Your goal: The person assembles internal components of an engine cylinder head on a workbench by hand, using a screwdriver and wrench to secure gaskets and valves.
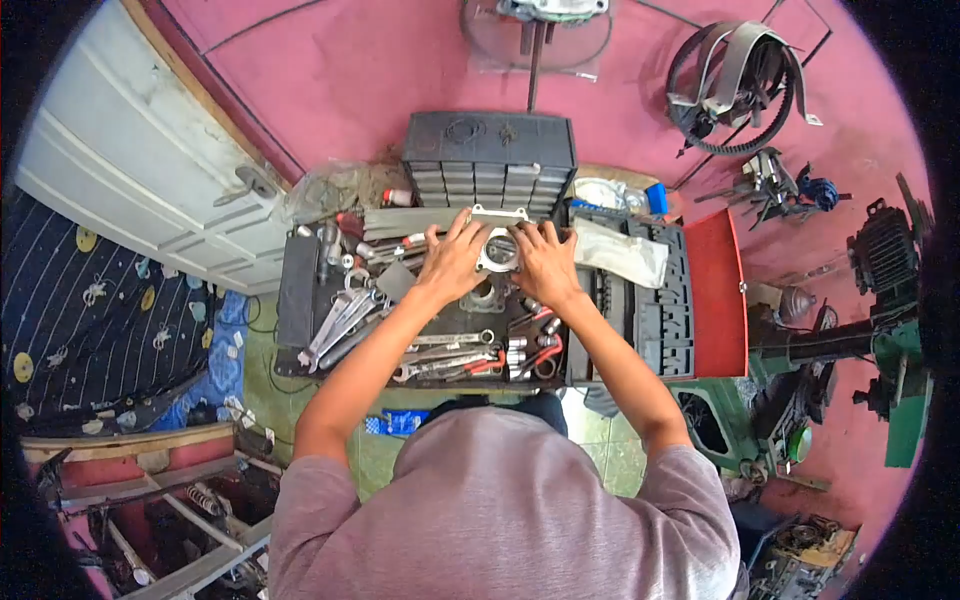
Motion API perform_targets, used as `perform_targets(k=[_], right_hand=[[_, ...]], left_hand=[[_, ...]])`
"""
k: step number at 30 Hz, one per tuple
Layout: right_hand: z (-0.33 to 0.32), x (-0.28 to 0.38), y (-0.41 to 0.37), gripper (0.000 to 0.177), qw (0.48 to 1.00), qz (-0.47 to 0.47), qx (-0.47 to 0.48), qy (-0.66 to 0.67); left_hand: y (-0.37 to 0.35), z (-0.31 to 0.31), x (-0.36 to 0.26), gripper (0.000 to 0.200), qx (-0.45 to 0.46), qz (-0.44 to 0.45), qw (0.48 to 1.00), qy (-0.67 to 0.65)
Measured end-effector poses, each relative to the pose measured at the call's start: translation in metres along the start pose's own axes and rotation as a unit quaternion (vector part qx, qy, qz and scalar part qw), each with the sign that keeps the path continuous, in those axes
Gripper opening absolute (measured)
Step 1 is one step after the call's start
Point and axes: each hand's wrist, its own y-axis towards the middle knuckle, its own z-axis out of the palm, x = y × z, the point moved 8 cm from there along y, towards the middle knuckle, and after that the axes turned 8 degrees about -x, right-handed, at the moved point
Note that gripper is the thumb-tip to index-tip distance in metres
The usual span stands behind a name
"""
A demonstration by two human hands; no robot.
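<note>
Both of my hands are on a silvery metal part with a large round hole (499,249), over the middle of the workbench. My left hand (455,260) grips its left side, fingers curled over the far edge. On the opposite side my right hand (546,263) holds it the same way. A flat metal piece with lugs (500,213) shows just beyond the fingertips. Below the held part, nearer to me, lies another metal piece with a round opening (484,296). Wrenches (345,318) lie to the left, and more wrenches (455,338) lie near the front edge.
A grey small-parts drawer cabinet (490,150) stands behind the bench. To the right are an open red toolbox lid (716,295), a black socket tray (660,325) and a plastic-wrapped item (625,252). Red-handled tools (546,352) lie at the front. Green machinery (725,420) stands further right.
</note>
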Motion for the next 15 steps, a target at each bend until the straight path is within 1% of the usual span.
perform_targets(k=[1,4,5,7,9,11,13,15], right_hand=[[-0.010,-0.002,0.004,0.086,1.000,0.000,-0.009,-0.005],[-0.048,-0.008,0.020,0.087,0.996,-0.007,-0.084,-0.031],[-0.057,-0.012,0.023,0.087,0.996,0.005,-0.082,-0.022],[-0.080,-0.016,0.032,0.088,0.994,-0.004,-0.107,-0.027],[-0.108,-0.017,0.041,0.085,0.987,-0.015,-0.156,-0.039],[-0.133,-0.019,0.050,0.085,0.985,-0.008,-0.163,-0.060],[-0.157,-0.023,0.060,0.084,0.976,-0.018,-0.202,-0.074],[-0.178,-0.027,0.070,0.083,0.971,-0.024,-0.224,-0.085]], left_hand=[[0.007,-0.008,-0.002,0.081,-0.008,0.005,1.000,0.004],[0.027,-0.042,-0.011,0.079,-0.062,0.036,0.997,0.008],[0.035,-0.053,-0.013,0.079,-0.070,0.040,0.997,0.012],[0.050,-0.078,-0.019,0.080,-0.107,0.071,0.992,0.012],[0.064,-0.098,-0.022,0.081,-0.124,0.085,0.988,0.021],[0.078,-0.120,-0.029,0.083,-0.162,0.120,0.978,0.056],[0.093,-0.138,-0.032,0.083,-0.177,0.126,0.974,0.071],[0.107,-0.162,-0.040,0.081,-0.210,0.150,0.962,0.090]])
